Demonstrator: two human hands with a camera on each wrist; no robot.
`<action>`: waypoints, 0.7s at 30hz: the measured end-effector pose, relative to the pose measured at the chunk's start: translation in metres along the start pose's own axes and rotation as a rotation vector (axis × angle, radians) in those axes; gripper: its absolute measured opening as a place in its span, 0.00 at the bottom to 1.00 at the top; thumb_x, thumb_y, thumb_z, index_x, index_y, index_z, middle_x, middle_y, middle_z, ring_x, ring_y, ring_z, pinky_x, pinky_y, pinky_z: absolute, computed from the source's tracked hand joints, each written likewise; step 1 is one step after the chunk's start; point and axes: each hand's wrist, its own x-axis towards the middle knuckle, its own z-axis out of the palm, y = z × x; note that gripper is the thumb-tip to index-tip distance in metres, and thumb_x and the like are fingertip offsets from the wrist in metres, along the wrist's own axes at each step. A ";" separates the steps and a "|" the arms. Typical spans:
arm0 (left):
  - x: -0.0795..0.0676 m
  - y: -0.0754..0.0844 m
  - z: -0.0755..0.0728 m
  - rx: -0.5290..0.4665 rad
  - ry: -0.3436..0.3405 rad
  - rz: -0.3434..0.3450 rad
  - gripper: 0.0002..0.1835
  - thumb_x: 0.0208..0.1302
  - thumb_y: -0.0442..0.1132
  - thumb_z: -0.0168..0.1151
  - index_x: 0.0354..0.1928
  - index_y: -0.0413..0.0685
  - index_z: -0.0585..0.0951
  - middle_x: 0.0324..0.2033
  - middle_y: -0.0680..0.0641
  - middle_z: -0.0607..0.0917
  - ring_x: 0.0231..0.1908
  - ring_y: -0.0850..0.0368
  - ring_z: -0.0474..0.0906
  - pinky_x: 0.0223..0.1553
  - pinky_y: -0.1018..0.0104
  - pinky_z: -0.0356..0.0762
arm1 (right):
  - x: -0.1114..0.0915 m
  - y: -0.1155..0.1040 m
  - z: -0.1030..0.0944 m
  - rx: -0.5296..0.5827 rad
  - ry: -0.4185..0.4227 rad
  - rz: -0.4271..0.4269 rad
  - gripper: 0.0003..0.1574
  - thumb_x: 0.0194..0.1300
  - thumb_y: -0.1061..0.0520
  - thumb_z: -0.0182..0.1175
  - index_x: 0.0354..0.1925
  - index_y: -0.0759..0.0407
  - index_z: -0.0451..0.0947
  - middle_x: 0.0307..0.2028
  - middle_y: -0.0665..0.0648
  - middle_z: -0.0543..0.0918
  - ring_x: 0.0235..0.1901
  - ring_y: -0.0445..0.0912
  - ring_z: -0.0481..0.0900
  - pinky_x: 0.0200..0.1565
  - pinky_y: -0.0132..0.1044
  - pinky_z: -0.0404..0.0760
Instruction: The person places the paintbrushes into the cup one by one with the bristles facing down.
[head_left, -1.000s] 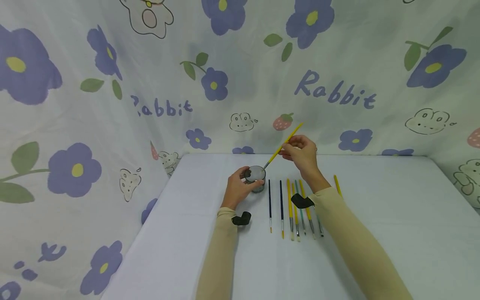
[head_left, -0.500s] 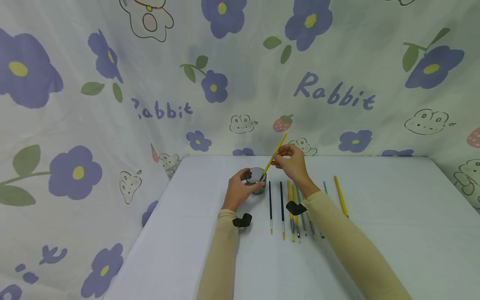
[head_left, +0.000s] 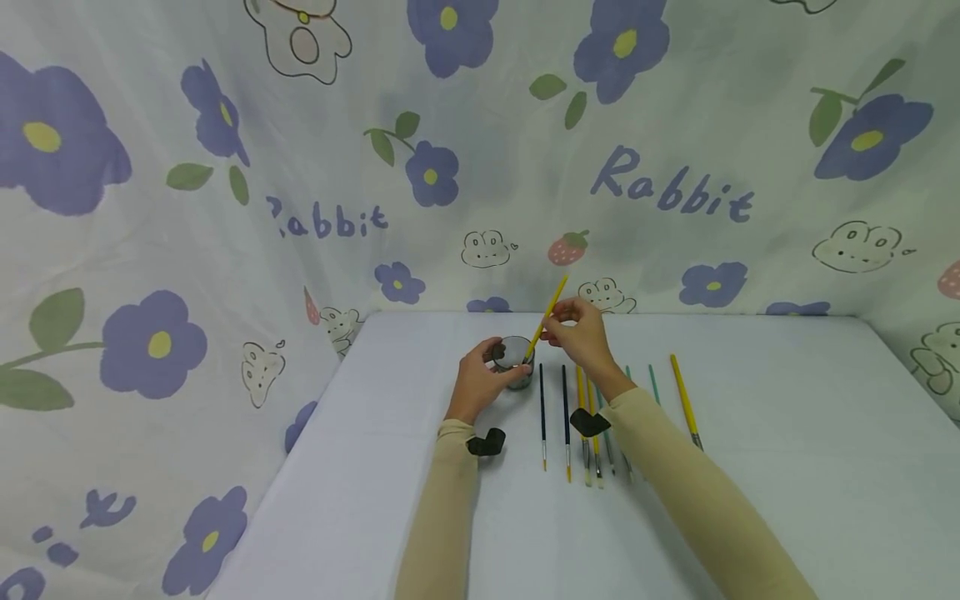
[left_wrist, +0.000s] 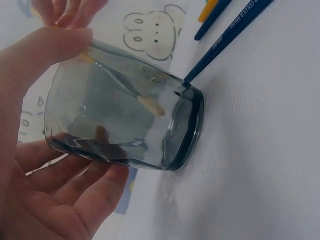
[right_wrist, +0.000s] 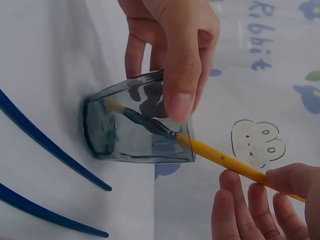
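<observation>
"Lower than a second ago, isn't it, that yellow brush [head_left: 557,296]? It has come down and leftward, and the right hand [head_left: 581,333] has travelled with it."

"Yes, and now its bristles [right_wrist: 115,105] are well inside the glass [head_left: 512,350], pointing down, while the handle slants up past the rim toward the right."

"Is the brush let go?"

"No, the right thumb and fingertips pinch the handle above the rim."

"And the left hand [head_left: 476,379]?"

"Curled round the glass, thumb on the near side, fingers on the far side, holding it upright where it was before."

"Does the brush reach the bottom?"

"I can't tell from here."

"What lies around them?"

"Two dark blue brushes [head_left: 566,408] on the white table [head_left: 795,467], side by side, just right of the glass. Past those come more yellow brushes [head_left: 581,385] and some green brushes [head_left: 654,383], several partly hidden behind the right sleeve [head_left: 697,483]. One thicker yellow brush [head_left: 683,400] lies farthest right."
</observation>
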 end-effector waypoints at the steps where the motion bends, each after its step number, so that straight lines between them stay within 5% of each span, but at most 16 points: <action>1: 0.000 0.000 0.000 -0.001 -0.001 0.001 0.46 0.55 0.54 0.80 0.72 0.42 0.73 0.63 0.40 0.83 0.66 0.41 0.78 0.66 0.46 0.80 | 0.000 0.000 0.000 0.003 -0.002 0.002 0.16 0.70 0.62 0.64 0.53 0.66 0.74 0.45 0.62 0.83 0.39 0.53 0.92 0.40 0.33 0.91; 12: 0.001 -0.002 -0.001 -0.014 -0.012 0.023 0.46 0.55 0.54 0.80 0.72 0.40 0.73 0.62 0.36 0.82 0.65 0.41 0.77 0.65 0.46 0.80 | -0.004 -0.001 -0.010 0.032 -0.041 -0.004 0.17 0.73 0.60 0.62 0.55 0.67 0.75 0.44 0.61 0.82 0.39 0.50 0.92 0.42 0.33 0.91; 21: 0.000 -0.005 -0.002 -0.014 -0.011 0.025 0.47 0.55 0.56 0.79 0.71 0.41 0.73 0.62 0.37 0.82 0.64 0.42 0.78 0.64 0.48 0.81 | -0.014 0.001 -0.053 -0.034 0.035 0.007 0.21 0.73 0.55 0.63 0.56 0.68 0.75 0.45 0.62 0.84 0.34 0.43 0.91 0.43 0.36 0.91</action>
